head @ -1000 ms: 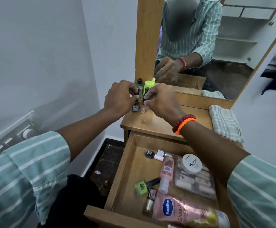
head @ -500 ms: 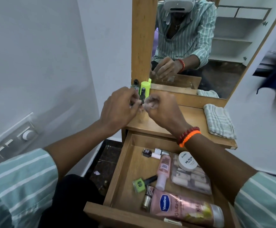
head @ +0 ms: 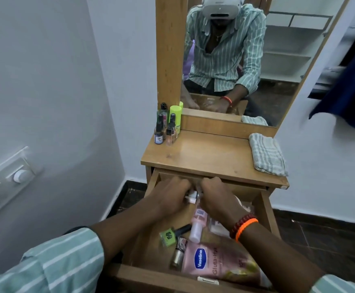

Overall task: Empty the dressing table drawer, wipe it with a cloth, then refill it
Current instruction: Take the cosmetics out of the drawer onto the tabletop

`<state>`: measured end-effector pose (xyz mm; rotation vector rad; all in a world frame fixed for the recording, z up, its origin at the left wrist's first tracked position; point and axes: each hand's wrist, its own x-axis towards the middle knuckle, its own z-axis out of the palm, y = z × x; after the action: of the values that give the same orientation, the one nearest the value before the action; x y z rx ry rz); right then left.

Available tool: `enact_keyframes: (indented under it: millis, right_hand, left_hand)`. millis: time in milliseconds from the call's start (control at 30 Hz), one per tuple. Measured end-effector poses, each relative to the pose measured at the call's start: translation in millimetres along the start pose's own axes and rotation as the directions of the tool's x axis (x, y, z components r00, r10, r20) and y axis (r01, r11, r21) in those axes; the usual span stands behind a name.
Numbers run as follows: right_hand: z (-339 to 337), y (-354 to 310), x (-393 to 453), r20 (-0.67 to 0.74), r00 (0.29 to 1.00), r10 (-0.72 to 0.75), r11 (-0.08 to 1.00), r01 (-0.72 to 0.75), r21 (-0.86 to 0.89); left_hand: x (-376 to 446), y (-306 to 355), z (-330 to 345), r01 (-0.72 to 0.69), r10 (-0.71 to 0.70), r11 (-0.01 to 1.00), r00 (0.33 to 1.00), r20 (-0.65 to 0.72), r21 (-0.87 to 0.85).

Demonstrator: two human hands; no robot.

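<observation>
Reaching into the open drawer (head: 266, 210) at the centre of the frame, the left hand (head: 168, 197) and right hand (head: 216, 197) meet at its back end with fingers curled around small bottles (head: 190, 196), though which hand grips which I cannot tell. Lower in the drawer lie a green nail polish (head: 168, 236), a pink tube (head: 196, 224) and a Vaseline lotion (head: 219, 262). On the tabletop (head: 204, 153) above, nail polish bottles (head: 166, 125) cluster at its left rear corner, and a folded cloth (head: 266, 154) lies at its right edge.
</observation>
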<state>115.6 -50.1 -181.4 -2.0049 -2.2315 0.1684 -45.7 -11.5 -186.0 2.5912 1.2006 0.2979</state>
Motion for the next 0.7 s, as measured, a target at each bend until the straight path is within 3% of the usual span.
enact_keyframes:
  millis: [233, 433, 500, 567, 700]
  right_hand:
    - [-9.5, -24.7, 3.8, 0.082, 0.997, 0.007, 0.993, 0.003, -0.121]
    - [-3.0, -35.4, -0.8, 0.135, 0.990, 0.033, 0.984, -0.009, -0.177]
    - [-2.1, -33.9, -3.3, 0.125, 0.992, 0.026, 0.987, -0.006, -0.162]
    - [-10.6, -40.7, -4.4, 0.068, 0.998, -0.006, 0.994, 0.014, -0.111]
    - [-16.4, -35.5, -1.3, -0.045, 0.998, -0.044, 0.992, 0.049, 0.115]
  left_hand:
    - [-2.1, 0.6, 4.0, -0.077, 0.065, 0.971, 0.996, 0.058, 0.226]
    - [-14.1, 3.0, 7.0, -0.079, 0.035, 0.941, 0.990, 0.138, 0.328]
    - [-17.8, 5.9, 5.6, -0.071, 0.037, 0.955, 0.992, 0.123, 0.289]
    - [-28.5, 2.2, -9.5, -0.029, 0.027, 0.978, 1.000, 0.014, 0.204]
    - [-33.9, -6.3, -33.6, 0.062, -0.074, 0.996, 0.982, -0.173, -0.069]
